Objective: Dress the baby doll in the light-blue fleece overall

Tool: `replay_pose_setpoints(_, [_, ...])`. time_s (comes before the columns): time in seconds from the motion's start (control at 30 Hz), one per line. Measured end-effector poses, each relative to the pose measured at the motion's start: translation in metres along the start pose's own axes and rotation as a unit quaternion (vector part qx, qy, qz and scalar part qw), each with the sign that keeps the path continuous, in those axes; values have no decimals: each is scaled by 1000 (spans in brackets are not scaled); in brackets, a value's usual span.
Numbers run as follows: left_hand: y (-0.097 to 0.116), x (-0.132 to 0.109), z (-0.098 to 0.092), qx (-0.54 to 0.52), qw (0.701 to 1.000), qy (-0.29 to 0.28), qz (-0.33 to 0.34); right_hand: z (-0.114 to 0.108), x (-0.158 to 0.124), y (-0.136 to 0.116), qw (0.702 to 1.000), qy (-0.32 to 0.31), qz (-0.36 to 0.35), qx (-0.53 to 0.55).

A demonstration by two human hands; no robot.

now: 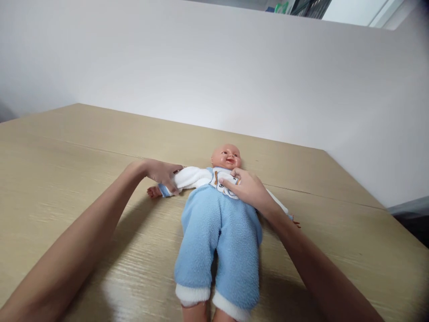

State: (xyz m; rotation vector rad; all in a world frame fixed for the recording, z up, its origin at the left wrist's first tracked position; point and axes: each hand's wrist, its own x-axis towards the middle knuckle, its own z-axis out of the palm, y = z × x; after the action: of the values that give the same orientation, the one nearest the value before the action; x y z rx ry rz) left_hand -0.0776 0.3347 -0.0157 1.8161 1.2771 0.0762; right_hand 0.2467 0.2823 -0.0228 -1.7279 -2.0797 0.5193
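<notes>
A baby doll (219, 223) lies on its back, head away from me, in fuzzy light-blue trousers and a white top with an animal print on the chest. Its arms stretch out to both sides. My left hand (164, 174) is closed around the white sleeve (191, 177) at the left, near the blue cuff. On the doll's chest, my right hand (248, 185) grips the top, thumb and forefinger showing over the print. The other fingers of that hand are mostly hidden. The doll's lower legs run out of the bottom of the view.
The doll is on a light wooden table (83, 147) with a thin seam across it. A white wall (201, 67) stands behind the far edge. Past the wall's top, a green object (281, 7) shows. A dark item (414, 221) sits beyond the right edge.
</notes>
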Motion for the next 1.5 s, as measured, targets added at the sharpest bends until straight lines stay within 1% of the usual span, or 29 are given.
replay_pose_setpoints(0.07, [-5, -1, 0, -42, 999, 3, -34, 2, -3, 3, 999, 31, 3, -13])
replay_pose_setpoints(0.13, [-7, -3, 1, -87, 994, -1, -62, 3, -9, 9, 996, 83, -8, -9])
replay_pose_setpoints(0.2, [-5, -6, -2, -83, 995, 13, -61, 1, -20, 18, 989, 140, -37, 8])
replay_pose_setpoints(0.3, [8, -18, -11, 14, 997, 71, -17, -8, -48, 41, 978, 198, -70, 7])
replay_pose_setpoints(0.37, [23, -30, -16, 68, 992, 98, 28, -16, -71, 64, 976, 206, -70, -19])
replay_pose_setpoints(0.43, [42, -40, -12, 93, 985, 114, 86, -22, -96, 92, 978, 193, -62, -45])
replay_pose_setpoints(0.5, [64, -44, 1, 101, 975, 123, 156, -25, -117, 121, 982, 173, -44, -65])
replay_pose_setpoints(0.57, [89, -37, 25, 103, 960, 122, 231, -24, -132, 146, 985, 151, -42, -69])
replay_pose_setpoints(0.6, [101, -30, 39, 110, 948, 128, 270, -23, -137, 156, 987, 144, -43, -64])
replay_pose_setpoints(0.67, [123, -7, 68, 158, 913, 143, 347, -20, -143, 170, 989, 140, -35, -40])
replay_pose_setpoints(0.7, [132, 7, 82, 193, 898, 156, 364, -19, -144, 174, 990, 141, -25, -20])
replay_pose_setpoints(0.73, [140, 21, 94, 230, 889, 155, 365, -17, -144, 176, 990, 141, -11, 5])
replay_pose_setpoints(0.77, [146, 34, 105, 261, 886, 150, 354, -16, -144, 177, 989, 142, 5, 33])
replay_pose_setpoints(0.83, [152, 57, 119, 298, 888, 133, 325, -15, -142, 176, 984, 146, 40, 97])
replay_pose_setpoints(0.87, [152, 65, 124, 301, 890, 132, 317, -15, -140, 174, 978, 154, 53, 129])
replay_pose_setpoints(0.93, [150, 73, 128, 288, 892, 142, 318, -15, -135, 170, 963, 177, 67, 193])
replay_pose_setpoints(1.0, [146, 74, 129, 254, 888, 158, 349, -16, -124, 162, 941, 202, 61, 265])
replay_pose_setpoints(1.1, [140, 68, 128, 186, 870, 155, 429, -18, -98, 146, 894, 237, 27, 380])
replay_pose_setpoints(1.17, [138, 65, 127, 170, 848, 160, 475, -18, -77, 133, 870, 246, -5, 428])
replay_pose_setpoints(1.23, [136, 63, 128, 190, 819, 192, 506, -15, -57, 121, 863, 238, -38, 445])
replay_pose_setpoints(1.33, [130, 64, 129, 232, 757, 271, 547, -2, -39, 109, 873, 207, -92, 433])
replay_pose_setpoints(1.4, [125, 64, 130, 248, 712, 322, 572, 9, -38, 104, 884, 183, -130, 411])
replay_pose_setpoints(1.43, [123, 63, 130, 249, 695, 343, 581, 14, -40, 102, 889, 177, -148, 397])
replay_pose_setpoints(1.47, [122, 62, 131, 244, 684, 358, 587, 17, -44, 99, 894, 179, -164, 378])
replay_pose_setpoints(1.5, [121, 61, 131, 233, 681, 366, 590, 20, -48, 97, 899, 187, -180, 354])
